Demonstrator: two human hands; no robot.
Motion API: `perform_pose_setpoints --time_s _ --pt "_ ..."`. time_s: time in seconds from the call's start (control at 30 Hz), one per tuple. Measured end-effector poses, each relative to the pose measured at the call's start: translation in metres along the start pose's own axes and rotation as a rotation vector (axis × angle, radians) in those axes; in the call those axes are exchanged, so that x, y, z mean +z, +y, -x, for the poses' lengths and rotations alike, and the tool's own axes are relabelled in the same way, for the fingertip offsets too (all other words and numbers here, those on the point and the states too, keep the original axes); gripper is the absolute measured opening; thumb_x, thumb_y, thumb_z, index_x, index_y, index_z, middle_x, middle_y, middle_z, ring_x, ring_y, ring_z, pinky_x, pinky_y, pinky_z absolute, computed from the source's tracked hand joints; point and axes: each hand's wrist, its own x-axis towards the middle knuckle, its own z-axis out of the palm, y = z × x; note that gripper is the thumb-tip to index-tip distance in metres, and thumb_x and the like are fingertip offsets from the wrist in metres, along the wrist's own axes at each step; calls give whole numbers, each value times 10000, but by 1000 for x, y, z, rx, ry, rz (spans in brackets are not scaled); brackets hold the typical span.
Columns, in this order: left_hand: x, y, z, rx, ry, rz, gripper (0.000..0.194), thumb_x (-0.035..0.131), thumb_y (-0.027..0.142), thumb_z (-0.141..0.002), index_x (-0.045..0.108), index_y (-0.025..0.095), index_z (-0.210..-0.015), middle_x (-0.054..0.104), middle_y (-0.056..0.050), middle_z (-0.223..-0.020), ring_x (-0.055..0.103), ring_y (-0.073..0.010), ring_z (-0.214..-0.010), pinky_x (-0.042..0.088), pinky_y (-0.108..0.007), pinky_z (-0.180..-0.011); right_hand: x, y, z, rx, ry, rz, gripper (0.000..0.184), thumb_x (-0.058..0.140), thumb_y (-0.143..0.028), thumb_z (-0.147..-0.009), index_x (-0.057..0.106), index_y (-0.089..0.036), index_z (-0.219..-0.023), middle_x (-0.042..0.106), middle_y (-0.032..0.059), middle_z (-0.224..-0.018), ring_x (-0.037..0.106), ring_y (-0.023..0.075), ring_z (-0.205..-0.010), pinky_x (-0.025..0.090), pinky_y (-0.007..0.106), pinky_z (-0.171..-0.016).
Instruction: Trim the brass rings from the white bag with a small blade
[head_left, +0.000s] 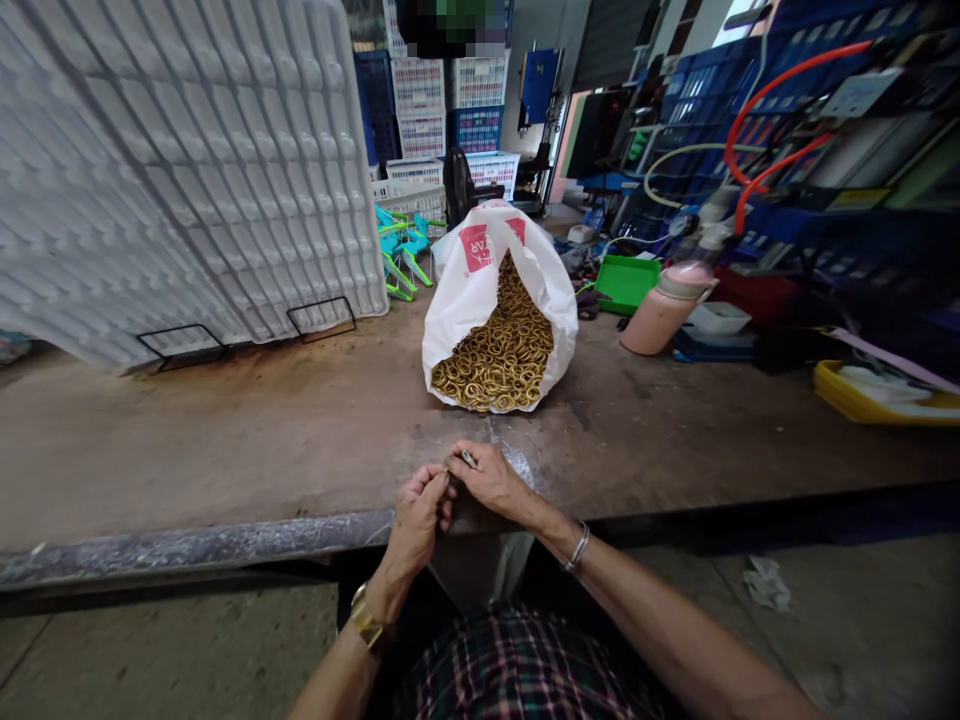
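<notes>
My left hand (pixel 420 508) is closed in a pinch above the front edge of the workbench. Between its fingertips a tiny brass-coloured glint shows, too small to name. Fingertip to fingertip with it, my right hand (pixel 493 482) is closed around a small silvery metal tool (pixel 469 459), mostly hidden in the fingers. Just beyond both hands a white plastic bag (pixel 556 290) with red print lies with its mouth towards me. Many small brass rings (pixel 499 360) fill it up to the opening.
White ridged plastic trays (pixel 247 170) lean upright at the left in black wire stands (pixel 322 318). On the right are a pink bottle (pixel 660 315), a green tray (pixel 628 283) and a yellow tray (pixel 885 400). Stacked crates (pixel 420 85) stand behind the workbench (pixel 225 440).
</notes>
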Motion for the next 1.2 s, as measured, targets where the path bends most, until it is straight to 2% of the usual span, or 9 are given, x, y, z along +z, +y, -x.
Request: perform_pose_setpoints --time_s 0.27,0.43,0.5,0.6,0.77,1.2 --pt "-3 0 0 12 -40 19 341 642 475 -661 508 168 -723 501 51 -591 378 -35 -407 274 -160 -375 0 2 -2 32 -26 -167 161 456 -231 -770 564 -163 -672 509 -48 -597 454 91 -589 354 191 -576" --pt "-8 -1 1 8 -79 59 317 642 459 -676 521 172 -737 509 50 -605 389 -38 -420 294 -164 -392 2 4 -4 30 -26 -168 172 448 -242 -785 571 -164 -693 531 -35 -613 472 99 -596 362 195 -571" --pt "-9 -1 1 10 -84 72 311 646 450 -679 523 171 -737 510 49 -610 393 -38 -423 293 -166 -394 2 4 -3 34 -3 -96 174 425 -226 -797 572 -170 -722 546 -26 -617 483 106 -590 360 201 -568" --pt "-8 -1 2 25 -70 90 310 650 444 -681 513 170 -728 505 50 -604 392 -39 -423 292 -168 -395 0 7 0 -4 16 140 171 408 -166 -790 578 -186 -803 576 -8 -651 496 117 -596 344 212 -578" --pt "-7 -4 1 68 -26 51 321 632 461 -697 498 170 -720 491 58 -583 371 -34 -411 277 -165 -386 0 11 10 -161 -121 506 219 444 -85 -705 576 -194 -842 625 41 -758 541 158 -692 314 237 -612" --pt "-11 -13 0 136 -39 -76 310 547 474 -771 475 177 -715 470 61 -571 383 -47 -427 303 -169 -403 3 8 12 -93 -235 664 261 423 -141 -755 568 -178 -969 653 68 -797 576 177 -704 286 251 -586"
